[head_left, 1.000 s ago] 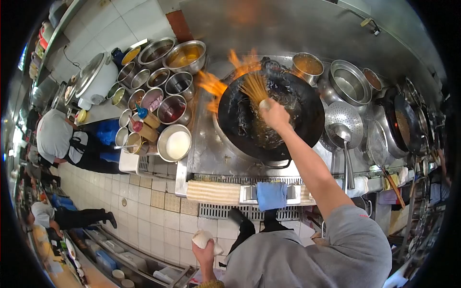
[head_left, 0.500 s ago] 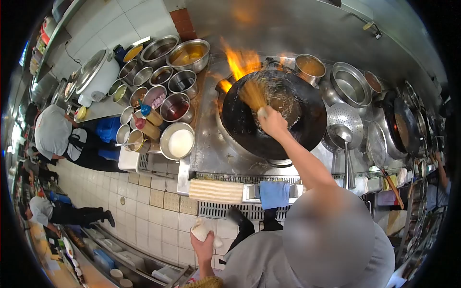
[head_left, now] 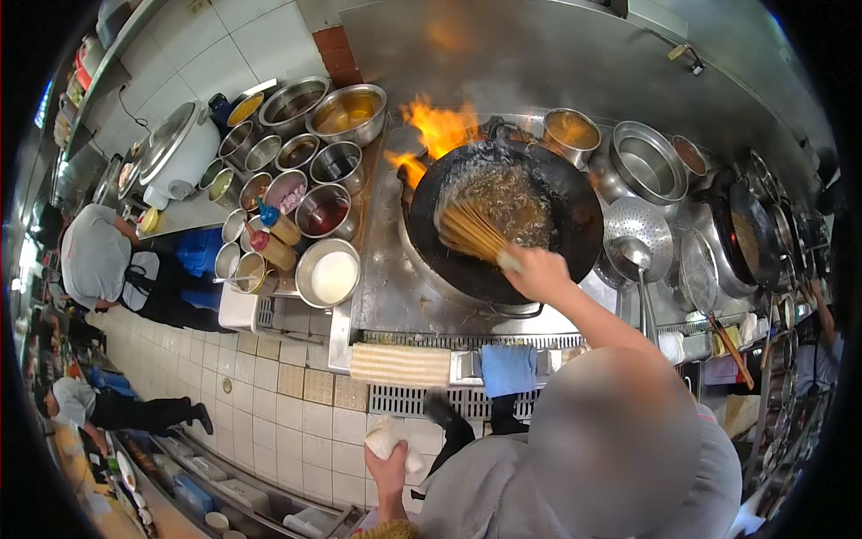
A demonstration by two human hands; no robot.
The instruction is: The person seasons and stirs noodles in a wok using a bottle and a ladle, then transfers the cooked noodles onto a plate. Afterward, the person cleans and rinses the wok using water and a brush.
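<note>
My right hand [head_left: 544, 277] is closed around the white-wrapped end of a bamboo wok brush [head_left: 476, 231]. The brush's bristles press against the near left inside of a large black wok [head_left: 575, 216]. Bubbling, brownish water [head_left: 516, 202] lies in the bottom of the wok, which rests on the burner. Orange flames [head_left: 438, 128] rise past the wok's far left rim. Down by my body, my left hand [head_left: 388, 467] grips a bunched white cloth [head_left: 386, 437], away from the stove.
Several steel bowls and pots of sauces stand left of the stove, among them a bowl of white powder or liquid [head_left: 334, 275]. A perforated strainer [head_left: 639, 229] with a ladle [head_left: 639, 256] lies to the right. Folded towels [head_left: 400, 364] hang in front. Two other people [head_left: 94, 256] stand at left.
My right hand has drawn the brush toward me and slightly right, from the wok's far left to its near side. The flames at left look larger. The left hand still holds the cloth.
</note>
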